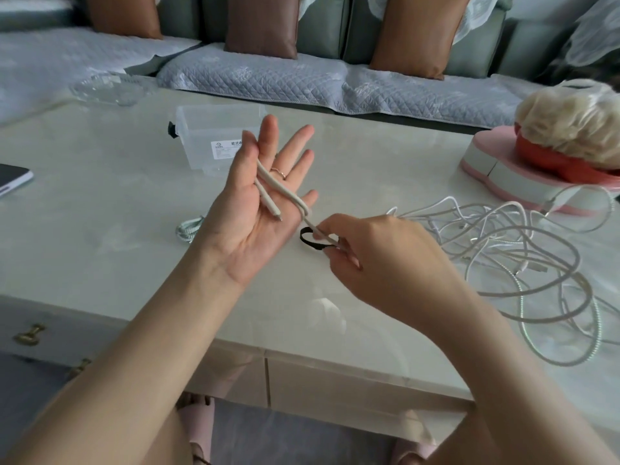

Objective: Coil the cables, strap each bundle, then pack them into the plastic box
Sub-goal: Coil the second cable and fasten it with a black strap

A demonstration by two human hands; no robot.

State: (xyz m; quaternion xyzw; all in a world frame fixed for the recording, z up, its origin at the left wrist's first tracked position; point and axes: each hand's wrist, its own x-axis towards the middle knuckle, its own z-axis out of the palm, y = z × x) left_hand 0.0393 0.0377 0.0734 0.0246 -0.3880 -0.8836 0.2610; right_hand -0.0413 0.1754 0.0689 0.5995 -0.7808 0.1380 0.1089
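On the tabletop (pixel 100 213), one coiled pale-green bundle (pixel 188 228) is seen half hidden behind the left wrist, and one clear plastic box (pixel 214 129) stands farther back. The left hand (pixel 248 229) is held palm up with its grip spread, and one cream cable (pixel 280 185) is laid across it in two strands and hooked round a finger. One black strap (pixel 306 238) lies just beside it, the cable is pinched in the grip of the right hand (pixel 385 263), and a tangle of pale cables (pixel 496 229), too knotted to be counted, is spread at the right.
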